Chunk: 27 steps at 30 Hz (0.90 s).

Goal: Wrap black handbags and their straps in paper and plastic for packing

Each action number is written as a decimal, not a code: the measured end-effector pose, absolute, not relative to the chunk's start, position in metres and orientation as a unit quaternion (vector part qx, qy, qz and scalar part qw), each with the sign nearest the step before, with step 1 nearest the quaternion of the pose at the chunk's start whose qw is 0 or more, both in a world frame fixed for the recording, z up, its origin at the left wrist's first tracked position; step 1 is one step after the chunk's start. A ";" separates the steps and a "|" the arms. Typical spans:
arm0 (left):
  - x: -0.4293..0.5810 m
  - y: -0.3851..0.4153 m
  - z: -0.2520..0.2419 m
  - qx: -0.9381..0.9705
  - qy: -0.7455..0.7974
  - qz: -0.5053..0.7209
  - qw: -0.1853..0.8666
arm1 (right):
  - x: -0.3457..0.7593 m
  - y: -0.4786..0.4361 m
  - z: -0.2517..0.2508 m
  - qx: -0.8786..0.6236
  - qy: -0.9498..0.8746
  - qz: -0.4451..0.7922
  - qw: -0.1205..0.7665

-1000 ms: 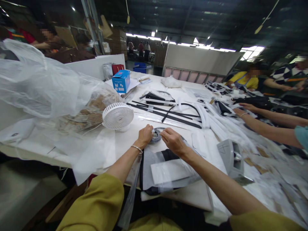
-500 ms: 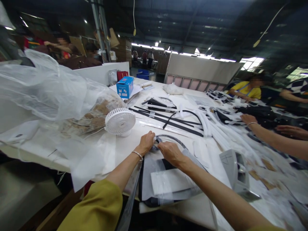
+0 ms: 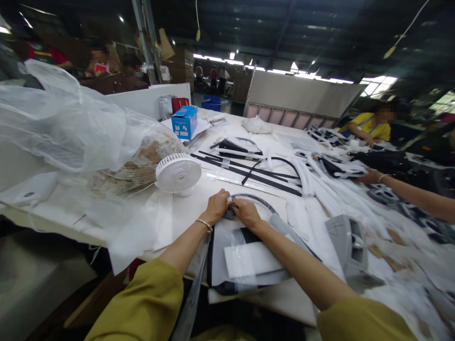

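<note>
Dark coil [image 3: 228, 214], cord or strap wound flat (too small to tell which), lies on the desk [image 3: 188, 208] near its front edge, dead centre of view. One loose turn arcs off to the right. Both hands are closed on it: left hand [image 3: 216, 207] with fingers curled over the near-left side, right hand [image 3: 246, 212] pinching the right side with its fingertips, the two hands almost touching. The left wrist carries a thin bracelet [image 3: 204, 223]. Just below the hands is a clear bag [image 3: 249, 258] with black and white flat pieces inside, overhanging the desk's edge. A small white fan [image 3: 178, 174] stands near the left hand, tilted face-up. Behind it is a large plastic sack [image 3: 71, 123] of brownish stuff. Further back lie long black strips [image 3: 249, 171], a bundle of white tubes [image 3: 322, 185] and a blue box [image 3: 185, 121]. A grey housing [image 3: 350, 246] sits to the right. A co-worker's hand [image 3: 371, 176] works at the far right, well apart. Risks, as I judge them: the grip is fingertip only, so the winding could spring open if either pinch slackens. The free turn could snag on the bag's film. The bag itself hangs partly off the desk, and a nudge from a forearm might slide it to the floor.
</note>
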State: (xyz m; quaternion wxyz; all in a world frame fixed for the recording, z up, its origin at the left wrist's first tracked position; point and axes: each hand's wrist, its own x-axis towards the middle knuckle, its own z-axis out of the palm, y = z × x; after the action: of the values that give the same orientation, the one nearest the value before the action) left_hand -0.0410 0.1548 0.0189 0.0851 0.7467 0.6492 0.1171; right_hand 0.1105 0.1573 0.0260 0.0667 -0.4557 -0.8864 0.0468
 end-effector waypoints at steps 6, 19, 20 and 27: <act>-0.043 0.158 0.014 0.756 0.637 0.122 0.094 | 0.106 0.165 0.026 -0.479 -0.874 0.055 0.055; -0.042 0.150 0.013 0.763 0.622 0.154 0.083 | 0.117 0.203 0.049 -0.487 -0.843 0.214 0.077; -0.042 0.149 0.012 0.760 0.623 0.165 0.077 | 0.120 0.208 0.055 -0.497 -0.836 0.213 0.092; -0.049 0.138 0.016 0.761 0.610 0.221 0.029 | 0.115 0.246 0.080 -0.570 -0.775 0.263 0.070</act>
State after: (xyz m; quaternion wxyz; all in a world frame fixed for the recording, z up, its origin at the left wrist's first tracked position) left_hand -0.0492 0.1378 0.0164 0.0290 0.7605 0.6098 0.2210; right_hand 0.1146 0.2455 0.0800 0.0704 -0.5698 -0.7752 0.2634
